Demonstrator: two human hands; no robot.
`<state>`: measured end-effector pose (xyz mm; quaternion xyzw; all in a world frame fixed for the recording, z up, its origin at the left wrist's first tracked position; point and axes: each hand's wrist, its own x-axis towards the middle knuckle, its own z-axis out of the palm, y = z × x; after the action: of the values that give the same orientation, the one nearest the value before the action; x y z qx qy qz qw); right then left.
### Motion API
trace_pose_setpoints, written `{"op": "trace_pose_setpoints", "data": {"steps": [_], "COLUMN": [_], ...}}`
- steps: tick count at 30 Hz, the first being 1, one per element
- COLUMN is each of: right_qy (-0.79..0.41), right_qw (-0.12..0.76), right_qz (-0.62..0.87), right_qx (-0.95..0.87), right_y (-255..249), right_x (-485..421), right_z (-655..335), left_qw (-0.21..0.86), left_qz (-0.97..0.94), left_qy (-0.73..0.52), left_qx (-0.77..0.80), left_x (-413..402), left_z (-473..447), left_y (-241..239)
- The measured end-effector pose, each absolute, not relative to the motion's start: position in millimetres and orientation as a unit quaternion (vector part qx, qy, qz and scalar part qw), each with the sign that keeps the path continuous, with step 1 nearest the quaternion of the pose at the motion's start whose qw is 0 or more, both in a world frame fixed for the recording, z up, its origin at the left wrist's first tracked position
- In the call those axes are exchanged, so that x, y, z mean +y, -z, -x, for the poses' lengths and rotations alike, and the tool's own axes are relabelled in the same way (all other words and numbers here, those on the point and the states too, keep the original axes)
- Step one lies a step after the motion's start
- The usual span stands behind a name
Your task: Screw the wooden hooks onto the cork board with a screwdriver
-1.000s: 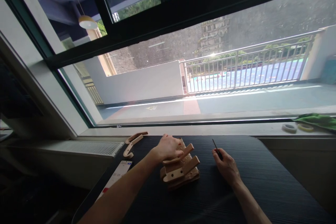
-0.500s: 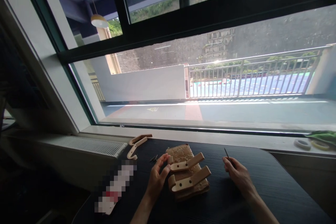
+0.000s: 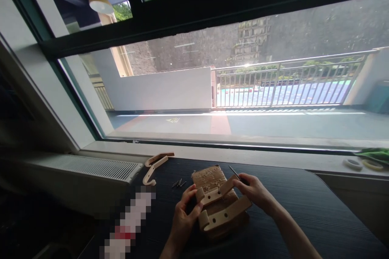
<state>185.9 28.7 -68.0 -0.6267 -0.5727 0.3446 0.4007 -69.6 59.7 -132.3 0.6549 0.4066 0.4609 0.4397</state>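
Note:
Two pale curved wooden pieces with holes lie across a worn wooden block (image 3: 209,178) on the dark table. My left hand (image 3: 186,215) pinches the hooked end of the farther wooden piece (image 3: 211,197) between thumb and fingers. A small metal pin (image 3: 219,189), perhaps a nail or screw, stands up from one of that piece's holes. My right hand (image 3: 253,189) is closed round a thin metal rod (image 3: 234,172), its tip pointing up and left, and its fingers touch the same piece's straight end. The nearer wooden piece (image 3: 226,215) lies in front, its holes showing.
Several loose nails or screws (image 3: 179,183) lie left of the block. Two more curved wooden pieces (image 3: 155,170) rest at the table's back left, above a blurred strip (image 3: 133,218). Tape rolls (image 3: 352,164) and green cloth (image 3: 377,153) sit on the windowsill.
My right hand has moved left with the rod, from beside the block to the farther wooden piece's end. My left hand now grips the hooked end more closely. The view has shifted slightly.

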Motion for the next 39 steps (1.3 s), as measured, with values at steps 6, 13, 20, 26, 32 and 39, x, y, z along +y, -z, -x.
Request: {"op": "trace_pose_setpoints", "data": {"steps": [6, 13, 20, 26, 32, 39], "right_qy": [-0.416, -0.49, -0.511, -0.503, -0.475, -0.407], "right_qw": [0.412, 0.459, 0.408, 0.404, 0.448, 0.435], "right_qz": [0.6, 0.616, 0.625, 0.608, 0.649, 0.662], "right_qx": [-0.545, -0.412, -0.425, -0.463, -0.391, -0.455], "right_y": [61, 84, 102, 119, 110, 73], "right_x": [33, 36, 12, -51, -82, -79], "right_z": [-186, -188, -175, -153, -149, -141], "left_qw": [0.449, 0.484, 0.52, 0.53, 0.519, 0.504], "left_qz": [-0.654, -0.635, -0.637, -0.667, -0.697, -0.712], "left_qy": [-0.458, -0.462, -0.421, -0.349, -0.31, -0.31], "left_qx": [0.401, 0.386, 0.382, 0.391, 0.386, 0.378], "left_x": [63, 63, 47, 2, -14, -17], "left_z": [73, 72, 80, 112, 129, 134], "left_y": [135, 132, 123, 110, 104, 97]}}
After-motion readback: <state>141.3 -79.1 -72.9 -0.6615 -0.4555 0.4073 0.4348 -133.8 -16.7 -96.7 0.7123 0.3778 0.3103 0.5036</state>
